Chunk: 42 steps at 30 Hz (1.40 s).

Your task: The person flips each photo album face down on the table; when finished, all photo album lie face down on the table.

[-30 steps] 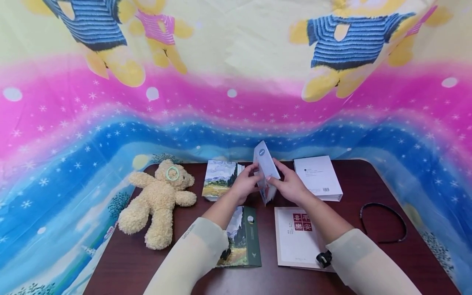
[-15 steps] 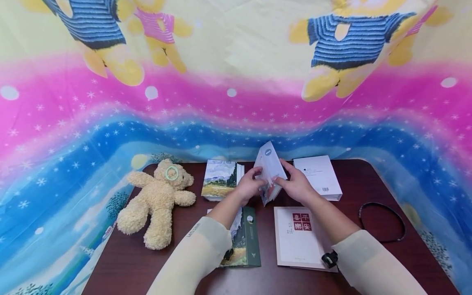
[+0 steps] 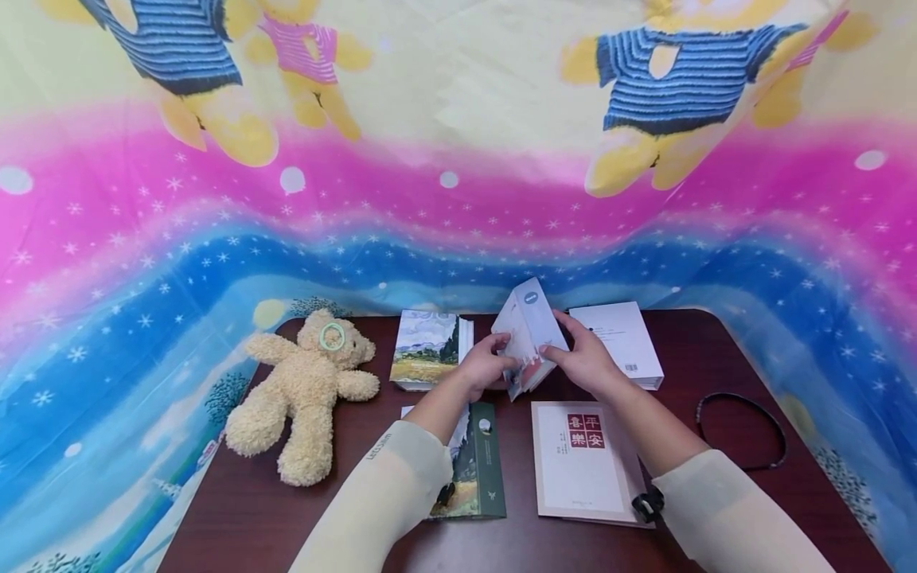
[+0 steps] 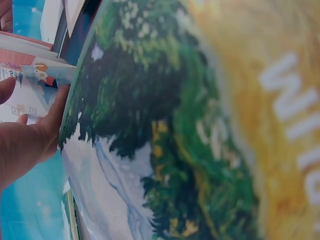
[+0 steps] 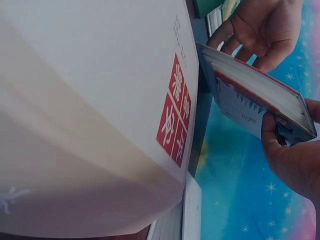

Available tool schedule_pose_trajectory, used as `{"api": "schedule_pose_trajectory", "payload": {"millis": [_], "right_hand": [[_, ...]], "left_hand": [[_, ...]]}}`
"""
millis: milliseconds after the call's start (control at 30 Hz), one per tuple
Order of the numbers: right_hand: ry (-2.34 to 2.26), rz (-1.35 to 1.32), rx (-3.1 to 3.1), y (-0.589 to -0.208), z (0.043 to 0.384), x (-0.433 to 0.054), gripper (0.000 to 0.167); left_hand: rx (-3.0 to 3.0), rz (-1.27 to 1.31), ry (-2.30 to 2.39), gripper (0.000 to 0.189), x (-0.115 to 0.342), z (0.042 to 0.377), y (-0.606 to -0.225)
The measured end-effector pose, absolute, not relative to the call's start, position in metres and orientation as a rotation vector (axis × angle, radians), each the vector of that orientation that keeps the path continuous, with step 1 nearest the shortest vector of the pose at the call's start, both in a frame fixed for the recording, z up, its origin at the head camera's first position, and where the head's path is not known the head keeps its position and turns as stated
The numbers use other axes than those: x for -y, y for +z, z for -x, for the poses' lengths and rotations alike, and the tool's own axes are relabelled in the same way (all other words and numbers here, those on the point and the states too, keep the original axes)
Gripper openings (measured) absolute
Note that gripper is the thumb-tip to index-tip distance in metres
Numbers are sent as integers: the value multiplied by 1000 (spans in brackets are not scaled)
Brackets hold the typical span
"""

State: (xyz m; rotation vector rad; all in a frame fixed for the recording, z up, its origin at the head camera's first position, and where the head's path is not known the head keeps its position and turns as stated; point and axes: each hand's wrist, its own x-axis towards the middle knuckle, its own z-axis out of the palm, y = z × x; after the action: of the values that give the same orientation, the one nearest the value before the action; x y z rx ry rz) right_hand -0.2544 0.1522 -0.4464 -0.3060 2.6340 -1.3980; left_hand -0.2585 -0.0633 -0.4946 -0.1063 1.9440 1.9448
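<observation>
A thick, pale blue-white book (image 3: 532, 322) with a dark round mark stands tilted over the far middle of the table. My right hand (image 3: 589, 360) grips its right side, the thumb on the near face and the other fingers behind. In the right wrist view, that thumb (image 5: 270, 131) presses near the book's corner, and the page edges show. My left hand (image 3: 485, 364) is at the book's left side with its fingers loosely spread. The left wrist view shows the left fingers (image 4: 56, 112) against a printed face of the book with small figures on it.
A landscape-covered book (image 3: 424, 350) lies back left, a white book (image 3: 622, 342) back right. In front are a green-spined book (image 3: 490, 469) and a white one with red characters (image 3: 566, 469). A teddy bear (image 3: 308, 390) lies left, a dark headband (image 3: 777, 434) right.
The book has turned and leaned to the right, so more of its face shows. My right hand has shifted slightly right with it; the left hand has stayed beside it.
</observation>
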Motion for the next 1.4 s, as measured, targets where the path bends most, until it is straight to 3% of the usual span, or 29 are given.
{"api": "schedule_pose_trajectory", "payload": {"millis": [1400], "right_hand": [[-1484, 33, -2403, -475, 264, -183, 81]], "left_hand": [[-2020, 103, 1843, 58, 74, 260, -500]]}}
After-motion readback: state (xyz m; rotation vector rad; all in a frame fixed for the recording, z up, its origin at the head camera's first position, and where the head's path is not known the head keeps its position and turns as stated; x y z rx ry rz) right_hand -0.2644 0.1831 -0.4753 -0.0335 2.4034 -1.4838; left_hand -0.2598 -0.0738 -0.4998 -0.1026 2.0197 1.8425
